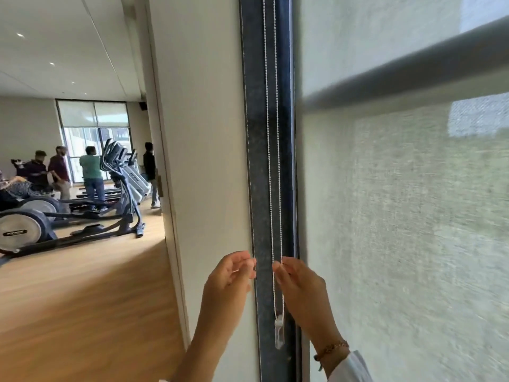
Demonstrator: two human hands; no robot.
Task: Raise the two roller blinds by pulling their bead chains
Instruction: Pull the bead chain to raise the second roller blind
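A white bead chain (271, 161) hangs in two strands down the dark window frame (257, 166). Its loop ends in a clear plastic weight (279, 333). My right hand (300, 288) is pinched on the right strand, just above the weight. My left hand (231, 277) hovers to the left of the chain with its fingers loosely curled; I see nothing in it. The pale woven roller blind (399, 216) covers the window on the right as far as the view reaches. Its bottom edge is out of sight.
A cream wall pillar (206, 133) stands left of the frame. A grey horizontal bar (413, 67) shows through the blind. Further left is a wooden floor (96, 285) with elliptical trainers (118, 188), several people (60, 169) and a far window (93, 128) with part-raised blinds.
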